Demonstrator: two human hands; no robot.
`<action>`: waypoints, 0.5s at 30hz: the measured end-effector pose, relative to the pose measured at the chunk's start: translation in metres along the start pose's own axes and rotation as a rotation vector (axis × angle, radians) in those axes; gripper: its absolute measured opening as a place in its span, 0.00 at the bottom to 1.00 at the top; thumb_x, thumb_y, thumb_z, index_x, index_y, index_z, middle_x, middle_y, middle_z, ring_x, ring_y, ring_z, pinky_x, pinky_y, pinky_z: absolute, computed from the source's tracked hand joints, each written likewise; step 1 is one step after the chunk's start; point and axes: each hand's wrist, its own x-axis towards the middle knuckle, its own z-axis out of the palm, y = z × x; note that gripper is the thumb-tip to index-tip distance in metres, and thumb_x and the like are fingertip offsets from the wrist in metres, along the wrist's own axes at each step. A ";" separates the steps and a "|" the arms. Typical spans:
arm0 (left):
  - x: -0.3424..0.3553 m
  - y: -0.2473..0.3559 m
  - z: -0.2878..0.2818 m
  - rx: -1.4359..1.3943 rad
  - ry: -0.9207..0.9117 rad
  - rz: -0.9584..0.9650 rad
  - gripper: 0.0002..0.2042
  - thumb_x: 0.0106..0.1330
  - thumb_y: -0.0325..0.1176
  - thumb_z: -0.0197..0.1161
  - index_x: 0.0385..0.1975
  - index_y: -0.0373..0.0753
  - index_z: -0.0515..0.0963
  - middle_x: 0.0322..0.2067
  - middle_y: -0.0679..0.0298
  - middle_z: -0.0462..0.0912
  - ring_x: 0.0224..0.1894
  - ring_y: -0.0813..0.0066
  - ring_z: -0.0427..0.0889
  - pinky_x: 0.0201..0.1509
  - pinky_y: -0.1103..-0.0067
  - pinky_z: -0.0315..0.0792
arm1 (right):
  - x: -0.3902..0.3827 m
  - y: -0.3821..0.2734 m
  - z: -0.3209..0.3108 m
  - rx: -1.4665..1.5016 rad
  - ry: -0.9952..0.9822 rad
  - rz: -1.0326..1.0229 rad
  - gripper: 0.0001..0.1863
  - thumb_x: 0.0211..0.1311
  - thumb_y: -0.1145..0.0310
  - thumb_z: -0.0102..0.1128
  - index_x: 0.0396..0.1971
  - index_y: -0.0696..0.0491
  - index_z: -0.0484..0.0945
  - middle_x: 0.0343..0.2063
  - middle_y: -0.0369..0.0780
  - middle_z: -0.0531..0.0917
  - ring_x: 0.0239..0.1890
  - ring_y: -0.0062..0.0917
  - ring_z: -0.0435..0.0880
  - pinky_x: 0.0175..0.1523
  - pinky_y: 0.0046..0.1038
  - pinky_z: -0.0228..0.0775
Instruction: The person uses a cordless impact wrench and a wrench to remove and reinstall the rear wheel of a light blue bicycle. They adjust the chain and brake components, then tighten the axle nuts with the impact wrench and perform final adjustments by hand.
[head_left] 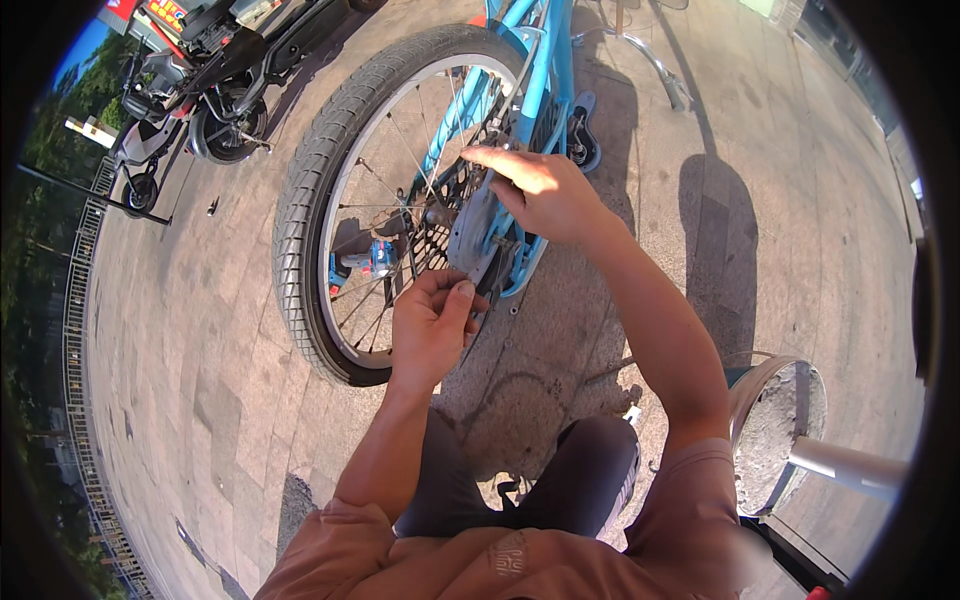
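Note:
A light-blue bicycle frame stands ahead of me, its spoked wheel with a black tyre facing me. Beside the hub sits a long grey cover plate, tilted along the frame. My left hand is closed at the plate's lower end, thumb pressed against the bent fingers. At the upper end is my right hand, with its index finger stretched out over the parts above the hub and its thumb apart from it. The right hand's other fingers are mostly hidden, and I see nothing gripped in it.
A blue power tool shows through the spokes, on the ground behind the wheel. A round bucket-like container with a grey top stands at my right. Parked scooters are at the far left, near a railing. A shoe shows beyond the frame.

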 end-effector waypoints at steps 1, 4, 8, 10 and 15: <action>0.001 -0.004 0.003 -0.071 -0.031 -0.017 0.09 0.67 0.31 0.56 0.40 0.32 0.73 0.25 0.62 0.82 0.19 0.85 0.72 0.20 0.87 0.65 | -0.013 -0.006 0.001 0.086 0.053 0.104 0.22 0.56 0.75 0.58 0.52 0.46 0.73 0.23 0.40 0.81 0.23 0.26 0.81 0.29 0.27 0.72; 0.007 -0.021 0.013 -0.207 -0.080 -0.101 0.08 0.66 0.32 0.58 0.38 0.34 0.74 0.25 0.63 0.82 0.19 0.85 0.72 0.20 0.87 0.64 | -0.069 -0.029 0.000 0.445 0.007 0.256 0.19 0.55 0.76 0.62 0.49 0.51 0.75 0.25 0.37 0.80 0.25 0.19 0.80 0.30 0.21 0.71; 0.013 -0.055 0.037 -0.287 -0.134 -0.190 0.08 0.65 0.35 0.61 0.33 0.36 0.76 0.22 0.68 0.78 0.19 0.85 0.71 0.20 0.86 0.63 | -0.132 -0.034 0.012 0.425 -0.049 0.392 0.13 0.52 0.75 0.64 0.40 0.55 0.80 0.27 0.40 0.81 0.27 0.23 0.81 0.33 0.23 0.73; 0.011 -0.075 0.053 -0.186 -0.202 -0.332 0.09 0.64 0.36 0.61 0.30 0.36 0.77 0.22 0.68 0.77 0.19 0.85 0.71 0.20 0.86 0.63 | -0.159 -0.029 0.014 0.479 -0.027 0.548 0.10 0.53 0.75 0.64 0.37 0.56 0.80 0.28 0.40 0.82 0.28 0.23 0.82 0.34 0.24 0.74; 0.001 -0.103 0.082 -0.036 -0.331 -0.533 0.11 0.64 0.38 0.62 0.34 0.35 0.77 0.25 0.65 0.79 0.22 0.81 0.74 0.23 0.84 0.66 | -0.232 -0.004 0.027 0.518 -0.005 0.692 0.10 0.53 0.76 0.63 0.37 0.57 0.81 0.29 0.42 0.83 0.31 0.25 0.84 0.37 0.25 0.74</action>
